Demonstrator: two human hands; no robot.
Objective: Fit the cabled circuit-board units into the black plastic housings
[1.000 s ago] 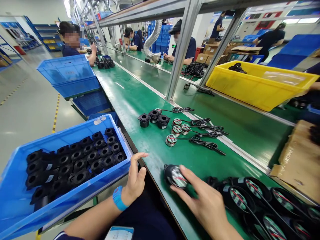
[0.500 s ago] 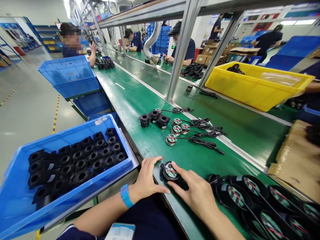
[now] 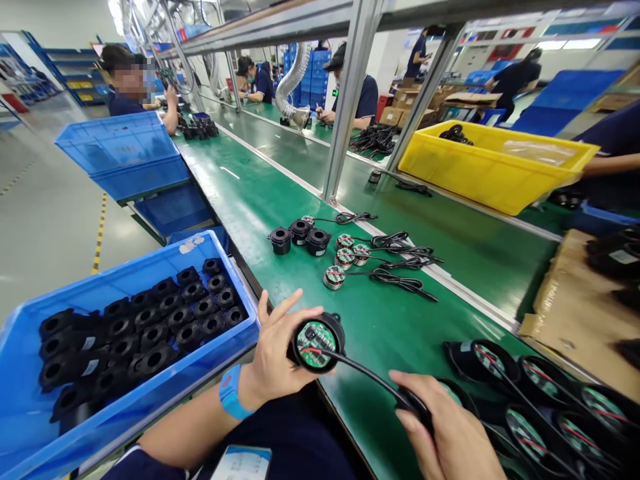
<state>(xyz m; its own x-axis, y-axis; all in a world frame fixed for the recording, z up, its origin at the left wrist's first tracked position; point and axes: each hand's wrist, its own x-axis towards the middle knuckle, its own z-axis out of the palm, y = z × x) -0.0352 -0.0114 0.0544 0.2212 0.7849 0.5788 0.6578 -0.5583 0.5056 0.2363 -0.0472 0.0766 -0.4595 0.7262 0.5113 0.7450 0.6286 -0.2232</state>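
Observation:
My left hand [image 3: 277, 350] grips a round black housing [image 3: 339, 328] by its side, tilted so that the green circuit board [image 3: 316, 345] inside faces me. Red wires on the board run into a black cable [image 3: 370, 378]. The cable leads to my right hand [image 3: 440, 420], whose fingers are closed round its bundled part. Beyond, on the green bench, stand several empty black housings [image 3: 281, 240]. Beside them lie several small round motors with circuit boards [image 3: 334, 277] and coiled black cables [image 3: 407, 283].
A blue bin [image 3: 210, 360] of black housings is at my left. Several housings with boards and cables [image 3: 530, 433] lie at the right, near a cardboard box [image 3: 565, 293]. A yellow bin [image 3: 490, 177] and a metal post [image 3: 345, 107] stand farther back. Other people sit along the bench.
The housing has been lifted off the bench and tilted in my left hand, which has closed on it. My right hand has moved right and down from the housing and now holds its cable.

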